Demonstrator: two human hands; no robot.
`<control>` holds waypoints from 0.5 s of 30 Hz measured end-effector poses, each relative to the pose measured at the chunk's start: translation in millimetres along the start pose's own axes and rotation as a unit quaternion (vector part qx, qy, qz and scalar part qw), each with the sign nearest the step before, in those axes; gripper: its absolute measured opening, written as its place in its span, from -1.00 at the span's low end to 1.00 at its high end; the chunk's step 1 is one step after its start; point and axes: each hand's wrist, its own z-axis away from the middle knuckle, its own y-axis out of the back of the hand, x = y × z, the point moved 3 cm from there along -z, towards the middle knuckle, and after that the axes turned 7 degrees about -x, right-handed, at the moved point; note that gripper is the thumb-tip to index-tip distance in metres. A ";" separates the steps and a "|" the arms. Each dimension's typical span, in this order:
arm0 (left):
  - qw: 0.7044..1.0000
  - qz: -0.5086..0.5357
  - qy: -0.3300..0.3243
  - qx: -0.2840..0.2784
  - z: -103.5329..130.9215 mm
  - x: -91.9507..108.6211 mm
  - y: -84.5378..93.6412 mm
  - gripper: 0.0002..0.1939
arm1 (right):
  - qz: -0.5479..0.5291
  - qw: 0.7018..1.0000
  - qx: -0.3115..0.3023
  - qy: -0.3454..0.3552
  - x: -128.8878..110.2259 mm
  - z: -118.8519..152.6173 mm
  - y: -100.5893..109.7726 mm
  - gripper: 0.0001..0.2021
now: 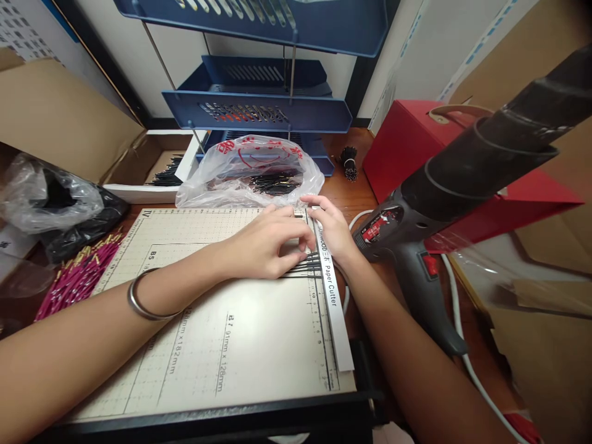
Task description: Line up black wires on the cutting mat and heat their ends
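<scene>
Crosswise, the wires [305,267] lie near the right edge of the cutter [272,351], their long axis pointing at the white strip [333,302]. They run out rightward from under the left hand [268,243], the nearer one, whose fingers curl over them; whether these pinch I cannot tell. By the far right corner, the right hand [337,234] has its visible fingers spread.

From where I stand, the white strip [337,314] reads "Paper Cutter", preceded by "WOOD". The cutter board [268,345] carries "B5", "91mm x 128mm" and a partly covered "182mm"; scale digits include 10. Plastic bag [194,192]: red characters, smiling face. Heat gun [462,176] label: illegible.
</scene>
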 end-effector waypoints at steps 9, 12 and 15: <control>0.985 -0.167 0.035 0.037 1.2 9.1 2.9 -0.75 | -0.009 1.000 -0.005 0.005 0.9 -3.6 -0.5 -0.68; 0.976 -0.200 0.061 0.062 1.8 1.9 6.2 -0.76 | 0.005 1.000 -0.004 0.019 -1.7 -2.6 0.0 -0.69; 0.967 -0.226 0.082 0.085 2.4 -3.8 7.7 -0.76 | 0.009 1.000 -0.007 0.017 -3.0 -1.4 0.3 -0.67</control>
